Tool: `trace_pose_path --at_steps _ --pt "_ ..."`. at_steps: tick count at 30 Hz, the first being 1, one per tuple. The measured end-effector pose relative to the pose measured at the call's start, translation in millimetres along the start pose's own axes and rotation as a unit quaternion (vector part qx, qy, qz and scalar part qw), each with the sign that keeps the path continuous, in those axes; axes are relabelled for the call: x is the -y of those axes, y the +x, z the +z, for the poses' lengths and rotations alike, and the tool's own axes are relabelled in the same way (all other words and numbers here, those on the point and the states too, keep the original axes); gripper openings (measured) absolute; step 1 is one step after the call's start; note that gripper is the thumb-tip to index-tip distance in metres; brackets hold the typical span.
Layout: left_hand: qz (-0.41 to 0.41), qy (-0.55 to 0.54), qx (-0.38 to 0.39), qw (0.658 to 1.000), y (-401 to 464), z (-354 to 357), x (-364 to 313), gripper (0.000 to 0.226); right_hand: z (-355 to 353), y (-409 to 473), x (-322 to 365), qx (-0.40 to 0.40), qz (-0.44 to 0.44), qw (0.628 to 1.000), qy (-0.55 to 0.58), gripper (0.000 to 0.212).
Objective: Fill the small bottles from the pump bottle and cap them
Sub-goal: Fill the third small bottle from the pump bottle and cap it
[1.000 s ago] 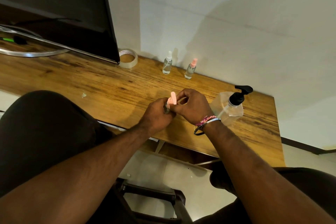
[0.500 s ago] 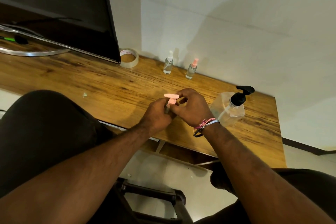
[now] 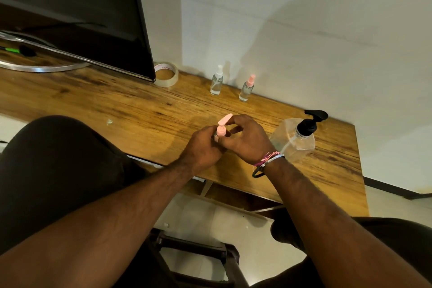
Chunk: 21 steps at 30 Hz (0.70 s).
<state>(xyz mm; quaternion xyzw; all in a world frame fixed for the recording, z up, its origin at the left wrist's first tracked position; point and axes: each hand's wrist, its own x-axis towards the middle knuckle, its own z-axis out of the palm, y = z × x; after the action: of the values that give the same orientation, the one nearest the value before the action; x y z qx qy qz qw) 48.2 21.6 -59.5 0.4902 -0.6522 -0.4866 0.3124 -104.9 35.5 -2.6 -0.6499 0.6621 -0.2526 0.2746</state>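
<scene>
Small bottle (image 3: 216,136) held upright over the near edge of the wooden table (image 3: 140,110), almost wholly hidden inside the left hand (image 3: 203,147), fingers curled round its body. Pink pump cap (image 3: 221,129) seated on the neck, nozzle pointing up and to the right. Right hand (image 3: 245,140) just to the right, touching the left, fingers curled; fingertips at or just beside the nozzle and collar, though a firm pinch cannot be told from here. Probably the cap being screwed home.

Likely light and stiff: thin clear plastic, small enough to vanish in a fist. Probably slick if liquid has run down the side, so best gripped round the body low down, not squeezed hard. Cap best turned at the ribbed collar rather than by the thin nozzle, which looks easy to bend or snap.

Two more small bottles at the far edge by the wall: white-capped bottle (image 3: 216,81) on the left, pink-capped bottle (image 3: 247,88) just right of it, both upright and capped. Large pump bottle (image 3: 297,137) with black head to the right of the hands, clear, looking nearly empty, so light too. Tape roll (image 3: 166,74) far left of the bottles, beside the dark screen (image 3: 81,14).
</scene>
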Motion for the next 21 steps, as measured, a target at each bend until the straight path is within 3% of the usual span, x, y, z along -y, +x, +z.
trace_pose_path --at_steps 3,8,13,17,21 --pt "-0.005 -0.001 -0.003 1.0 0 0 -1 0.03 6 0 -3 -0.012 -0.02 1.0 0.005 0.032" --pt "-0.008 -0.011 -0.011 1.0 1 0 -3 0.034 10 -2 -7 -0.054 -0.019 0.998 0.037 0.025" --pt "-0.021 -0.01 -0.007 1.0 0 -1 -1 0.028 13 -2 -5 -0.039 -0.009 0.998 0.052 0.051" --pt "-0.025 -0.002 -0.016 1.0 0 -1 -6 0.023 7 2 -8 -0.044 -0.035 0.994 0.095 0.021" --pt "-0.022 -0.005 -0.014 1.0 0 -2 -7 0.027 9 0 -8 -0.066 -0.027 0.991 0.113 0.016"
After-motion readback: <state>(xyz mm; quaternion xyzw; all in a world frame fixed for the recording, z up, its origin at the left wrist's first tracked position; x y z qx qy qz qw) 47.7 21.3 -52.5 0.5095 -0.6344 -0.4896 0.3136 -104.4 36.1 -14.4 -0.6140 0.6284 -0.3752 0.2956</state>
